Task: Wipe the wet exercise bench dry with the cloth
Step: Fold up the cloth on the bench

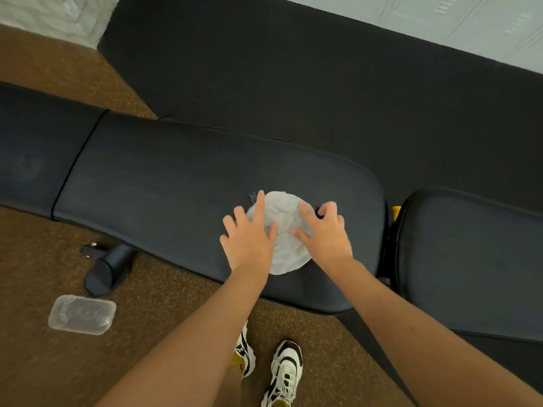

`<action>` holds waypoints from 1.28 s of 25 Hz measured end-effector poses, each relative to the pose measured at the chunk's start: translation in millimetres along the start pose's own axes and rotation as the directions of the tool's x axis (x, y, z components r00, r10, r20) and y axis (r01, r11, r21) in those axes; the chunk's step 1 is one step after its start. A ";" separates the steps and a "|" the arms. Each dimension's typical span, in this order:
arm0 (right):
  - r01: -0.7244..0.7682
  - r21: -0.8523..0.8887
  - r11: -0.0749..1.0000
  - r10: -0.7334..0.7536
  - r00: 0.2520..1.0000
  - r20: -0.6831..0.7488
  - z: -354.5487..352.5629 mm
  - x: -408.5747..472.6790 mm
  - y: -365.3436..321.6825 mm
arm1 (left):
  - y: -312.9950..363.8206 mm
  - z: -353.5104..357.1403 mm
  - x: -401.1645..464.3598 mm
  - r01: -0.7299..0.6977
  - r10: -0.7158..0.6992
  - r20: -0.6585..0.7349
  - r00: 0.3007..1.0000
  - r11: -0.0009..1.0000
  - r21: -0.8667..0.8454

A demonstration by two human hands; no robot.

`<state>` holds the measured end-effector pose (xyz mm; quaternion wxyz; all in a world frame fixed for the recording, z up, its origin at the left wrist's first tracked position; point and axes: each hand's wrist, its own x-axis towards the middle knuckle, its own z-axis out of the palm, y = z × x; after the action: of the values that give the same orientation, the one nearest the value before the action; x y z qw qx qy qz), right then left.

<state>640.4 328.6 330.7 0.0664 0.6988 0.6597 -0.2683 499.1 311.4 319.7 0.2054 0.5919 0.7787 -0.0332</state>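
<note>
Pressing down side by side, both hands rest on a pale grey cloth bunched into a rough round on the dark padded table. The left hand lies at the cloth's 9 o'clock edge with fingers spread and nearly straight, the index reaching up along the rim toward 11 o'clock and the thumb laid across the folds near the middle. The right hand covers the 3 o'clock side, its fingers slightly bent but flat on the fabric, the thumb pointing in toward the other thumb; neither hand is curled round the cloth. The cloth sits toward the 3 o'clock end of the long pad, closer to its near edge than its far one. A seam crosses the pad far out at 9 o'clock. Just beyond the pad's rounded end, at 3 o'clock, lies a second pad, with a small yellow part showing in the gap between them. On the brown speckled floor at 8 o'clock from the cloth stands a dark foot of the frame, and near it, farther toward 8 o'clock, a clear plastic tub. White and black shoes show at 6 o'clock. A black mat lies at 12 o'clock.
</note>
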 end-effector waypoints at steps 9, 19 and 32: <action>0.097 -0.002 0.995 -0.093 0.957 0.274 15.2 -22.3 -47.3 | -20.0 -5.2 -40.4 0.255 -0.202 0.155 0.967 0.787 -0.562; 0.342 0.279 0.897 -0.408 0.884 0.227 7.4 -24.8 -160.8 | -121.9 -70.4 -43.8 0.393 -0.420 0.176 0.890 0.512 -0.764; 0.537 0.217 0.815 -0.579 0.739 0.345 142.9 -65.5 -382.7 | -395.1 -62.2 -83.8 0.450 -0.545 0.088 0.834 0.579 -0.680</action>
<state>233.8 252.8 339.9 0.0786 0.4023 0.7963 -0.4449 130.0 136.2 331.0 0.3367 0.2336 0.8815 0.2344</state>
